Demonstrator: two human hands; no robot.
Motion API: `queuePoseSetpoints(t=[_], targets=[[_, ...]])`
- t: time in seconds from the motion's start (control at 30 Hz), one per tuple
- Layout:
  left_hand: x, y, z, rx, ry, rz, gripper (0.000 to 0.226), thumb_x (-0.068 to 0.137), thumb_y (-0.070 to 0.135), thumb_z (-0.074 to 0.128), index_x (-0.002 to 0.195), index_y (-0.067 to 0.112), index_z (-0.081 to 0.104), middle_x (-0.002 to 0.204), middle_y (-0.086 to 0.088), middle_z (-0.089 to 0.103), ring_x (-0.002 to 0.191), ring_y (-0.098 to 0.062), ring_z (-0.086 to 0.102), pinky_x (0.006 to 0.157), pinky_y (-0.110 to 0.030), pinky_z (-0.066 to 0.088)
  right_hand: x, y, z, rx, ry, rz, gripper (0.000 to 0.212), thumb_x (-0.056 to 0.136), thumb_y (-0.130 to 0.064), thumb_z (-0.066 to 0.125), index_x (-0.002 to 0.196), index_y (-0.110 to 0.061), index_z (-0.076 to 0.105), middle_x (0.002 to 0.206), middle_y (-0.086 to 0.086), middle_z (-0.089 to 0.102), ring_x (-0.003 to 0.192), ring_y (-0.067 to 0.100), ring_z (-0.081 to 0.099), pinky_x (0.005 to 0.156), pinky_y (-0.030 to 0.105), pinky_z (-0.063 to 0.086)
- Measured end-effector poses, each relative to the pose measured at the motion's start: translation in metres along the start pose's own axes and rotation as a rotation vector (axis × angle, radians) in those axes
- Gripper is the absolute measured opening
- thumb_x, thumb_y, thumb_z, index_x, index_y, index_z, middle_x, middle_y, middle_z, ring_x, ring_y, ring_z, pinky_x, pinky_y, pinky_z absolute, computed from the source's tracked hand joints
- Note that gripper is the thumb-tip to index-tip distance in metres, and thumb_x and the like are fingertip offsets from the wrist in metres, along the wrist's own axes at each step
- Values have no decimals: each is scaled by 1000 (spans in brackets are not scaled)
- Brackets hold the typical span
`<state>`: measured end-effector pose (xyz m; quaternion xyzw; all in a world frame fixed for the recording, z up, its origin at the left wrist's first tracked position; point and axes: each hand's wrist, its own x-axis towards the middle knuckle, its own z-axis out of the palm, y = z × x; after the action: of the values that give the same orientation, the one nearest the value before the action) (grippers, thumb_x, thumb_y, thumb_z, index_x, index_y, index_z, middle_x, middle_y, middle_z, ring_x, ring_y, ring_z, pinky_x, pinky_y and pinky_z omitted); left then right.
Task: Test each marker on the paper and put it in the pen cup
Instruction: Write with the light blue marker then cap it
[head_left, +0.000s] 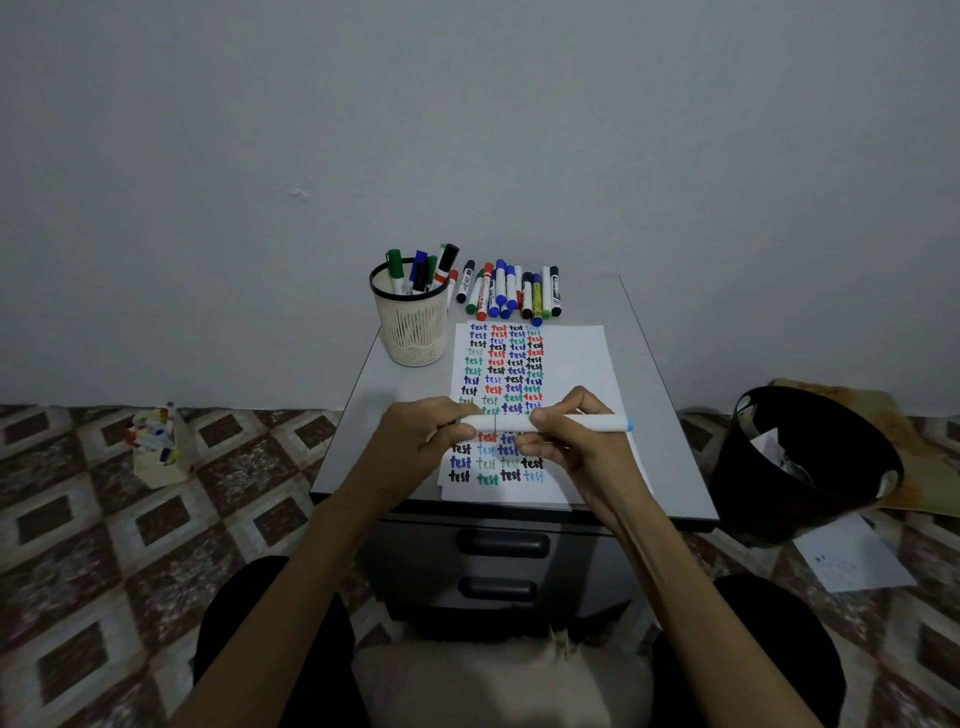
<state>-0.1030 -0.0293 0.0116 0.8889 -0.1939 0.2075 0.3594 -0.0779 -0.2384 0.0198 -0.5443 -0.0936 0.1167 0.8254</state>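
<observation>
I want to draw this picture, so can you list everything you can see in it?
table: one, grey, in the middle
paper: one sheet, white with coloured "test" words, on the table
pen cup: one, cream mesh, black rim, table's back left
markers in the cup: several, green, blue, black, red caps, standing
loose markers: overlapping pile, mixed colours, right of the pen cup
held marker: one, white with light blue ends, above the paper
bin: one, black, floor at right
small holder: one, cream, holding markers, floor at left
floor sheet: one, white, beside the bin
left hand: one, grips the held marker's left end
right hand: one, grips its right half
</observation>
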Motion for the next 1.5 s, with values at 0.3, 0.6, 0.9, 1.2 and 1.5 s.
queuePoseSetpoints(t=[0.3,0.6,0.9,1.2,1.5], targets=[[7,-29,-19,-53,-8,-51,38,83,40,51,105,16,69,92,-1,68,79,-11,59,72,-24,48,20,-29,-15,-575,-196,24,20,77,-16,76,92,-2,73,80,9,74,69,22,69,66,28,58],[4,-45,4,-63,166,-318,48,88,29,60,132,18,45,121,0,57,109,-4,53,94,-22,42,83,-18,24,-1429,-162,-213,24,82,-41,72,99,-23,74,79,-3,66,64,10,56,56,23,45],[-3,-51,22,310,-43,-425,47,100,36,33,143,18,35,152,2,28,139,-11,21,113,-27,11,145,-48,83,-592,157,-573,13,90,-15,66,95,-3,65,73,5,70,62,15,69,57,30,58],[-4,-54,22,308,-28,-433,50,98,45,33,142,21,36,151,5,29,140,-10,21,113,-26,11,178,-19,107,-868,115,-534,17,84,-19,70,80,-4,65,66,3,63,56,12,56,55,29,50],[-4,-50,20,292,-9,-439,47,97,38,41,141,21,38,150,4,31,139,-13,23,113,-29,17,186,-10,118,-1203,149,-315,32,78,-36,76,71,-9,60,67,1,58,61,14,55,47,24,36]])
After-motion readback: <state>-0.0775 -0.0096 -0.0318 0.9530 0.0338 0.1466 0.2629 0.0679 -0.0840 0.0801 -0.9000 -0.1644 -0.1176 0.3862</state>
